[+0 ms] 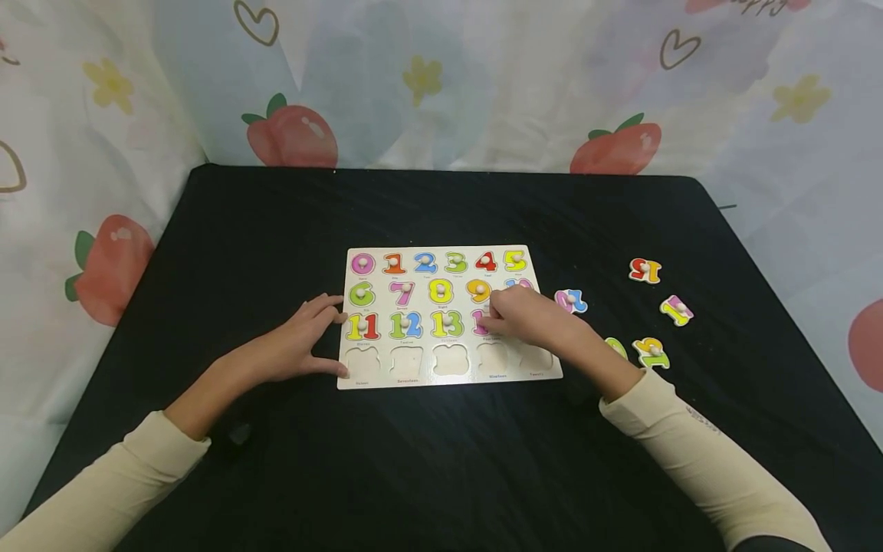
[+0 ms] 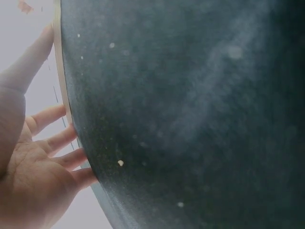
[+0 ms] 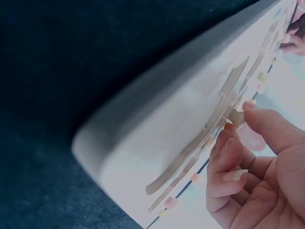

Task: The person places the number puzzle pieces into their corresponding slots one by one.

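A wooden number puzzle board (image 1: 428, 377) lies flat on the black table, its upper rows filled with colourful knobbed number pieces. My left hand (image 1: 295, 345) rests along the board's left edge, thumb apart from the other fingers; in the left wrist view the fingertips (image 2: 84, 176) touch that edge. Over the board's right part, my right hand (image 1: 527, 314) pinches a puzzle piece with a pink 1 (image 1: 477, 322), in the slot after 13. Thumb and forefinger meet at its knob (image 3: 236, 117) in the right wrist view. Most of this piece is hidden under the hand.
Right of the board lie loose number pieces: a pink and blue one (image 1: 570, 300), a red and yellow 15 (image 1: 645, 270), a pink and yellow one (image 1: 677, 310), an orange and green one (image 1: 651, 353), and a green one (image 1: 616, 347) partly behind the right forearm. A patterned curtain (image 1: 483, 100) hangs behind.
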`<state>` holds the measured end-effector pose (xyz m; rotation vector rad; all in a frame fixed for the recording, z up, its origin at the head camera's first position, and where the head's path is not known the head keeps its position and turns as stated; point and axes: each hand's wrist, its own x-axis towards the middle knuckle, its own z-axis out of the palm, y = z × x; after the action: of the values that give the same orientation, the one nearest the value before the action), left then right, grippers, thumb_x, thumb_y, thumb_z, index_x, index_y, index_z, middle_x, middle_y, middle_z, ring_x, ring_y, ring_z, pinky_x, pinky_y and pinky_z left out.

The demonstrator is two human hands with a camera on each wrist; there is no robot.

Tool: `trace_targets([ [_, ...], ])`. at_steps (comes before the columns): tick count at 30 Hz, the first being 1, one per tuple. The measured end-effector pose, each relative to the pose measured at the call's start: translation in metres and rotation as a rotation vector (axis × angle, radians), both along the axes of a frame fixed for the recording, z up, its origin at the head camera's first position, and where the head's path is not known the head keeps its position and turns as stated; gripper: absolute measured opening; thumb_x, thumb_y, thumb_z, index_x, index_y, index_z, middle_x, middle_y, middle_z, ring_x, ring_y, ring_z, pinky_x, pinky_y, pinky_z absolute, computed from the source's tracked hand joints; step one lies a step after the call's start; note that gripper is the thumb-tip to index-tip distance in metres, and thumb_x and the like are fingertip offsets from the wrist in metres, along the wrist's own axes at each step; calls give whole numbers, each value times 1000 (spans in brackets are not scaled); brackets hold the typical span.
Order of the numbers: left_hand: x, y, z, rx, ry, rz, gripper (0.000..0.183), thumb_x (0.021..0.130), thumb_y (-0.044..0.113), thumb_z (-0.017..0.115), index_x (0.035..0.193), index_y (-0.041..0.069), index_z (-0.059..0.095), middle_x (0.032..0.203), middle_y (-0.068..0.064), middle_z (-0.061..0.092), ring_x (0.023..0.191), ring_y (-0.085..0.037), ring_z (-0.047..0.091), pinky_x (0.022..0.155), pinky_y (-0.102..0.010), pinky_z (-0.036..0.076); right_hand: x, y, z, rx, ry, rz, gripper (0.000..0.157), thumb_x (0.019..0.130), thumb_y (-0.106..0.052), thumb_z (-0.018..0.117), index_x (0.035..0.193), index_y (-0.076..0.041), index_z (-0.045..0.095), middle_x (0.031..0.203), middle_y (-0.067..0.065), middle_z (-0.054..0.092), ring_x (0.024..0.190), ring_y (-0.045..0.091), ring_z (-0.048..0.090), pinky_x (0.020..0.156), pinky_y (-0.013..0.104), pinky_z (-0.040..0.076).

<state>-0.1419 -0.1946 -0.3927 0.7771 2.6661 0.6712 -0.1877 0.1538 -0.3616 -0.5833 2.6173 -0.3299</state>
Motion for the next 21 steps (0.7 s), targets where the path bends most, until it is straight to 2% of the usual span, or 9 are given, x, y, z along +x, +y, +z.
trace_targets([
  [6, 0, 0, 0, 1, -1, 5, 82, 68, 43, 82, 127, 0, 44, 147, -20, 25, 136, -38, 17, 108, -57, 14, -1, 4, 1, -9, -16, -30, 26, 86, -30, 70, 90, -5, 65, 65, -1, 60, 53, 14, 55, 47, 22, 37],
  [9, 1, 0, 0, 0, -1, 8, 82, 68, 43, 82, 127, 0, 44, 147, -20, 25, 136, -39, 16, 108, -56, 14, -2, 11, 1, -21, 7, -41, 25, 85, -31, 71, 88, -6, 66, 69, -2, 61, 56, 14, 57, 48, 23, 40],
  [17, 1, 1, 0, -21, -7, 19, 83, 68, 44, 81, 128, 0, 44, 148, -20, 24, 137, -39, 15, 107, -56, 18, -5, 47, 5, -25, 90, -75, 23, 86, -25, 71, 88, -4, 62, 69, 1, 57, 59, 15, 51, 51, 27, 38],
  [21, 1, 1, 0, -26, -2, 22, 85, 67, 44, 82, 129, 0, 44, 148, -19, 24, 137, -39, 15, 107, -56, 16, -11, 68, 10, -29, 129, -97, 20, 92, -21, 63, 93, -1, 64, 70, 3, 56, 61, 18, 50, 55, 31, 41],
])
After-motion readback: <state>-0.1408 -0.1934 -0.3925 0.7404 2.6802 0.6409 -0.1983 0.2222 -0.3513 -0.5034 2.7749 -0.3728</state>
